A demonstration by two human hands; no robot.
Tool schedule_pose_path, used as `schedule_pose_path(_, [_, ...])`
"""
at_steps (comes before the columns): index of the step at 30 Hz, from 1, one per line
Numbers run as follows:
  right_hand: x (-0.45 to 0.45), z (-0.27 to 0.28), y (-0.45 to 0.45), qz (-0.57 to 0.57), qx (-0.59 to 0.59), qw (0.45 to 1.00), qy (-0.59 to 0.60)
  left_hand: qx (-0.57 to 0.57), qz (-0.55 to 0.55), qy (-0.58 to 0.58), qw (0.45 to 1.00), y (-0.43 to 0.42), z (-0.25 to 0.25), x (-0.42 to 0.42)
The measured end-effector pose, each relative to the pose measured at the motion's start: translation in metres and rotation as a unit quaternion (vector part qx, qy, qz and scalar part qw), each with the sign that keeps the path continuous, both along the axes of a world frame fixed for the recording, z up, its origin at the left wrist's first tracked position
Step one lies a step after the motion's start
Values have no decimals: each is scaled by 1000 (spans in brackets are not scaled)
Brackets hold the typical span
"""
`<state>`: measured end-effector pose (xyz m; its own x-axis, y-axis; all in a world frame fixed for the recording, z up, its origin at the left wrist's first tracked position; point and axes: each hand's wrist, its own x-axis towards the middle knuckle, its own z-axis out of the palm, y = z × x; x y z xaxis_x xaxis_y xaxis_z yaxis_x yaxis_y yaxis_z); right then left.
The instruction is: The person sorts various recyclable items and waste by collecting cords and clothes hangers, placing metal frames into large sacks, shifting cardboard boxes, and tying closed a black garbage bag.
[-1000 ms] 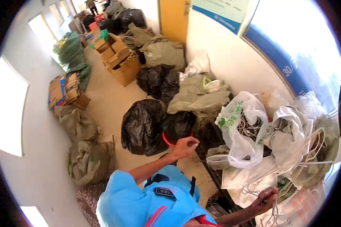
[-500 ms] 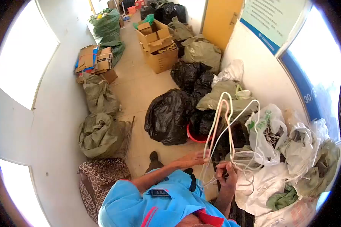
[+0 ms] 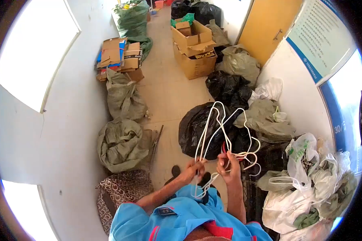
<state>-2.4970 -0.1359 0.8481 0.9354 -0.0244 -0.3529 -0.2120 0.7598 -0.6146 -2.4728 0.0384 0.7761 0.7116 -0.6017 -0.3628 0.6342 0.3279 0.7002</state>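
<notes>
Several thin white clothes hangers (image 3: 205,128) are bunched together in front of my chest, with their hooks pointing right. My left hand (image 3: 194,170) is closed around the long wires on the left side of the bunch. Near the hook end, my right hand (image 3: 229,166) pinches the hangers between thumb and fingers. Some hanger ends hang below my hands against the blue shirt (image 3: 165,223). Behind the hangers are a black plastic bag (image 3: 193,130) and a red rim, partly hidden.
Stuffed white bags (image 3: 287,205) and a clear bag (image 3: 301,156) crowd the right wall. Green sacks (image 3: 122,144) and a patterned brown cloth bundle (image 3: 126,186) line the left. Ahead stand cardboard boxes (image 3: 195,66), flattened cardboard (image 3: 110,54) and a yellow door (image 3: 269,30).
The hangers and both hands have shifted left in view. My left hand, earlier extended beside the wires, has closed on them. The camera view has turned, moving the room rightward and down.
</notes>
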Motion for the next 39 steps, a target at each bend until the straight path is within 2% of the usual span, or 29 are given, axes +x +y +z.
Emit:
schedule_pose_path(3, [22, -5, 26, 2, -46, 997, 66, 9, 86, 23, 996, 21, 2, 13])
schedule_pose_path(4, [30, -7, 31, 23, 0, 996, 90, 53, 99, 7, 994, 29, 9, 19])
schedule_pose_path(5, [37, -14, 34, 31, -2, 995, 92, 97, 111, -6, 989, 35, 13, 22])
schedule_pose_path(7, [53, -38, 38, 65, 26, 994, 79, 84, 169, -3, 982, 39, 10, 23])
schedule_pose_path(11, [84, -61, 55, 110, 19, 990, 90, 134, 231, -49, 962, 54, 24, 28])
schedule_pose_path(12, [90, -60, 62, 112, 6, 988, 111, 129, 267, -40, 954, 56, 26, 29])
schedule_pose_path(19, [114, -80, 71, 151, -111, 971, 150, 173, 338, -41, 924, 45, 29, 37])
schedule_pose_path(23, [111, -98, 65, 198, -205, 950, 128, 246, 333, -70, 908, 32, 33, 36])
schedule_pose_path(25, [106, -120, 61, 245, -207, 943, 88, 285, 310, -66, 905, 30, 24, 31])
schedule_pose_path(27, [103, -133, 62, 281, -221, 931, 75, 292, 320, -173, 885, 24, 5, 30])
schedule_pose_path(28, [102, -138, 63, 285, -222, 929, 80, 256, 308, -116, 909, 23, 15, 29])
schedule_pose_path(33, [108, -152, 67, 258, -202, 938, 110, 266, 258, -66, 926, 41, 16, 45])
schedule_pose_path(35, [118, -147, 73, 245, -194, 941, 129, 226, 256, -32, 939, 48, 16, 51])
schedule_pose_path(37, [131, -157, 76, 196, -195, 943, 187, 210, 235, -37, 948, 58, -5, 57])
schedule_pose_path(39, [141, -151, 84, 166, -181, 948, 201, 132, 209, 8, 969, 69, -18, 64])
